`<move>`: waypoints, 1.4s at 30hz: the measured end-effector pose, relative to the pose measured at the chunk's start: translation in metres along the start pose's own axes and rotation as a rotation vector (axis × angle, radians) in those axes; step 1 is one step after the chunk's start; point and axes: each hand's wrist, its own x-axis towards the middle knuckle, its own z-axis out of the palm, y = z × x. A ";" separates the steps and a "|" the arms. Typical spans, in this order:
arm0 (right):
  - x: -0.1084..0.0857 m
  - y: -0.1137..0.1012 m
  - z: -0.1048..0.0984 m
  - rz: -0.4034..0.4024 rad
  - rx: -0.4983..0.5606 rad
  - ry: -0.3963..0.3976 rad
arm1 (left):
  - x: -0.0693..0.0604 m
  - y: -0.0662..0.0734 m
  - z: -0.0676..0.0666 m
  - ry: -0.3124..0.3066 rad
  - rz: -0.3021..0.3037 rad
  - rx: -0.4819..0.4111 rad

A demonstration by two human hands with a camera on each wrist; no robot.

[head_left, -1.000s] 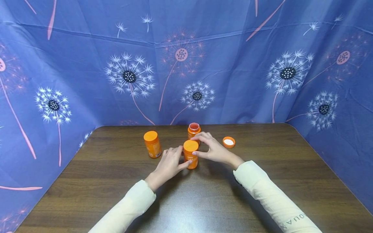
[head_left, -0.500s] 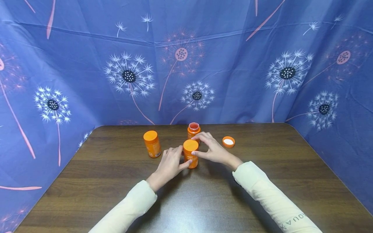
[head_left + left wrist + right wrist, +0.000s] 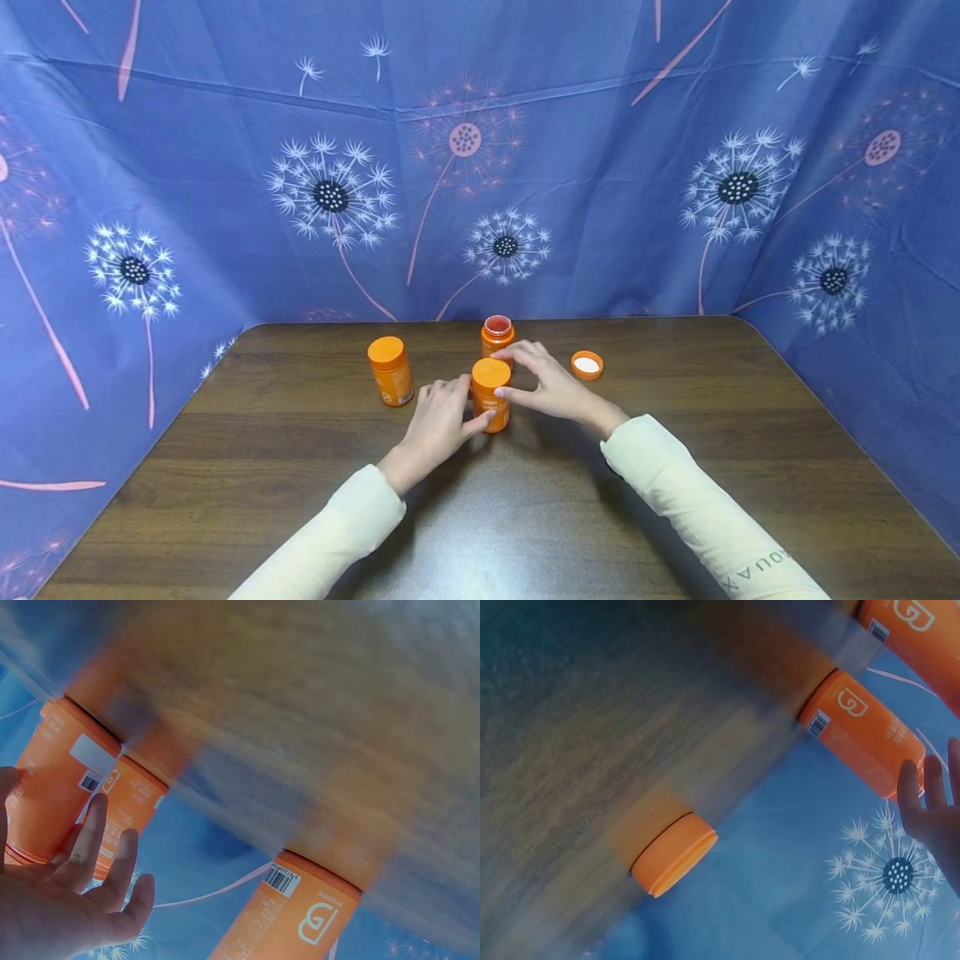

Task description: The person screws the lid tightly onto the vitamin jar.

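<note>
Where the brown wood-grain table (image 3: pixel 300 450) lies beneath, a left hand (image 3: pixel 435 423) encircles an upright cylindrical orange plastic jar (image 3: pixel 489 404) and a right hand (image 3: pixel 557 392) pinches the flat orange lid (image 3: pixel 491 372) atop it; steady left-hand bracing would probably help.

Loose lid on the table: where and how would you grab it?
Probably pinch the lid by opposite sides of its rim, coming from above: it lies flat, white inside up, its round edge clear of the open jar and right hand.
</note>
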 end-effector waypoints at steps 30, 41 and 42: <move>-0.010 0.038 -0.031 0.162 -0.092 0.082 | -0.001 -0.011 -0.006 0.138 -0.218 0.176; -0.020 0.065 -0.048 0.285 -0.139 0.072 | -0.003 -0.013 -0.011 0.158 -0.295 0.214; -0.022 0.067 -0.049 0.299 -0.146 0.062 | -0.003 -0.014 -0.011 0.159 -0.297 0.219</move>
